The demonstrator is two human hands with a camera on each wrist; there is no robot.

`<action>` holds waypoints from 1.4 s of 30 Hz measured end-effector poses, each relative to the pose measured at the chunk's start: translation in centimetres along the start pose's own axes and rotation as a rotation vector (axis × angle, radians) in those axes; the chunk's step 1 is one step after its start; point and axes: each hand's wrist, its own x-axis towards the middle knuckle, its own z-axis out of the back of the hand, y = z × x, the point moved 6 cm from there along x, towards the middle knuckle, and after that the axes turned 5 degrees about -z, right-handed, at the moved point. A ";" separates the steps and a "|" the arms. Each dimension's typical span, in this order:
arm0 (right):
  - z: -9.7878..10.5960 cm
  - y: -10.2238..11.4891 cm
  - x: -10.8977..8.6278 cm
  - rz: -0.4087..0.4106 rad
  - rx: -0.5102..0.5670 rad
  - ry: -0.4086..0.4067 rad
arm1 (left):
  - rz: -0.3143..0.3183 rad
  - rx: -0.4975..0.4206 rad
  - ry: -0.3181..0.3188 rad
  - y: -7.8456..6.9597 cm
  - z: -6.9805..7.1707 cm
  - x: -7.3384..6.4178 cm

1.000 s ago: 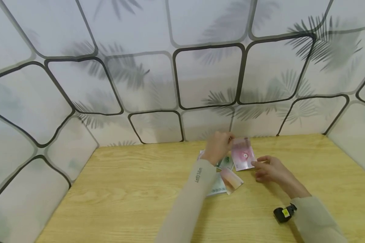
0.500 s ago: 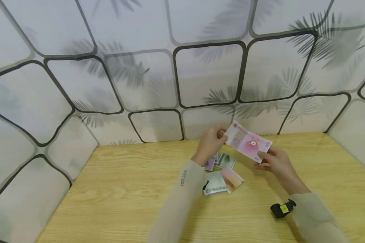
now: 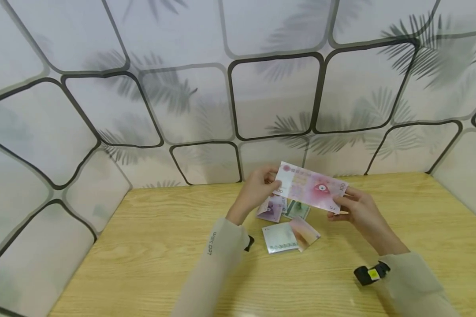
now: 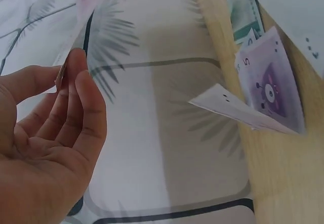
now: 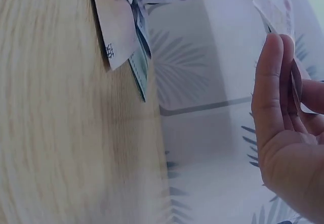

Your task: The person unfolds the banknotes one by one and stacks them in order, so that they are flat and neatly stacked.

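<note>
A pink banknote (image 3: pixel 311 187) marked 100 is spread out flat in the air between both hands, over the back of the table. My left hand (image 3: pixel 258 189) pinches its left end between thumb and fingers. At the other end my right hand (image 3: pixel 358 211) holds it by the right edge, thumb on the front. Below lie several folded notes: a purple one (image 3: pixel 270 209), a dark green one (image 3: pixel 297 209), a pale green one (image 3: pixel 280 237) and an orange-pink one (image 3: pixel 304 233). In the left wrist view the purple note (image 4: pixel 271 85) stands partly unfolded.
The wooden table (image 3: pixel 143 259) meets a wall covering (image 3: pixel 273 101) with dark rounded outlines and leaf prints just behind the hands. A black wrist camera (image 3: pixel 370 274) sits on the right cuff; another shows at the left cuff.
The pink banknote has gone from hanging folded over the pile to being stretched out wide. The left hand has moved left with its end, uncovering the purple and pale green notes.
</note>
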 end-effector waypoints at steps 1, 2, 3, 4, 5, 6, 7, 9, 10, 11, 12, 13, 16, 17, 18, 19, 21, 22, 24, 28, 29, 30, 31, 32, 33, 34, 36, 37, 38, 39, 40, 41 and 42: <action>-0.1 0.0 0.0 0.001 0.001 0.018 | 0.007 -0.019 -0.001 0.2 0.1 -0.2; -0.3 0.0 -0.1 0.000 0.001 0.038 | 0.010 -0.033 -0.005 0.5 0.3 -0.4; -0.4 0.1 -0.1 -0.001 -0.001 0.059 | 0.014 -0.049 -0.008 0.7 0.4 -0.6; -0.6 0.1 -0.2 -0.004 -0.004 0.077 | 0.013 -0.068 -0.010 1.0 0.5 -0.8; -0.7 0.1 -0.2 -0.006 -0.003 0.098 | 0.022 -0.080 -0.008 0.9 0.6 -1.1; -0.8 0.1 -0.2 -0.008 0.000 0.116 | 0.029 -0.087 -0.004 0.8 0.8 -1.4; -1.0 0.1 -0.2 -0.008 0.005 0.138 | 0.035 -0.099 0.003 1.1 0.8 -1.6; -1.3 0.2 -0.3 -0.010 0.021 0.183 | 0.052 -0.138 0.023 1.5 0.9 -2.0; -1.4 0.2 -0.3 -0.015 0.033 0.206 | 0.070 -0.160 0.035 1.8 1.0 -2.2; -1.6 0.2 -0.3 -0.018 0.044 0.232 | 0.090 -0.178 0.047 2.1 1.0 -2.4; -1.7 0.1 -0.3 -0.022 0.049 0.255 | 0.100 -0.204 0.055 2.8 1.0 -2.5; -1.9 0.1 -0.3 -0.026 0.052 0.279 | 0.115 -0.238 0.062 3.5 0.9 -2.6; -2.3 0.0 -0.2 -0.036 0.056 0.330 | 0.152 -0.316 0.079 4.4 0.9 -3.2; -2.4 -0.1 -0.2 -0.034 0.057 0.343 | 0.159 -0.339 0.084 4.6 0.9 -3.4; -2.5 -0.1 -0.1 -0.032 0.060 0.356 | 0.167 -0.367 0.091 4.8 0.9 -3.6; -2.6 -0.1 -0.1 -0.031 0.066 0.364 | 0.175 -0.391 0.101 4.9 0.8 -3.9; -2.8 -0.3 0.0 -0.028 0.092 0.379 | 0.188 -0.436 0.122 5.0 0.6 -4.3; -2.9 -0.4 0.1 -0.033 0.116 0.389 | 0.189 -0.453 0.129 5.1 0.6 -4.5; -3.0 -0.5 0.2 -0.038 0.157 0.401 | 0.198 -0.493 0.140 5.1 0.5 -4.9; -3.4 -0.8 0.5 -0.037 0.232 0.426 | 0.195 -0.544 0.125 5.1 0.7 -5.3; -3.5 -0.8 0.5 -0.031 0.246 0.432 | 0.197 -0.559 0.118 5.1 0.7 -5.3; -3.6 -0.8 0.5 -0.025 0.257 0.438 | 0.198 -0.574 0.112 5.1 0.7 -5.4; -3.7 -0.8 0.5 -0.019 0.268 0.445 | 0.199 -0.586 0.106 5.2 0.7 -5.4; -3.8 -0.8 0.5 -0.016 0.281 0.452 | 0.199 -0.598 0.102 5.2 0.7 -5.5; -3.9 -0.7 0.5 -0.012 0.291 0.460 | 0.202 -0.611 0.097 5.3 0.7 -5.5; -3.9 -0.7 0.4 -0.008 0.300 0.467 | 0.204 -0.626 0.094 5.3 0.7 -5.6; -4.1 -0.8 0.4 -0.004 0.312 0.476 | 0.208 -0.650 0.085 5.4 0.6 -5.7; -4.1 -0.8 0.4 -0.004 0.316 0.477 | 0.210 -0.659 0.081 5.5 0.6 -5.8; -4.1 -0.8 0.5 -0.003 0.323 0.476 | 0.208 -0.669 0.078 5.5 0.5 -5.8; -4.2 -0.8 0.5 -0.001 0.333 0.476 | 0.208 -0.677 0.078 5.5 0.5 -5.8; -4.2 -0.8 0.5 0.000 0.341 0.473 | 0.206 -0.683 0.081 5.5 0.4 -5.9; -4.2 -0.8 0.5 0.002 0.357 0.471 | 0.202 -0.688 0.083 5.5 0.3 -5.9; -4.3 -0.8 0.6 0.004 0.380 0.470 | 0.203 -0.694 0.087 5.5 0.3 -5.9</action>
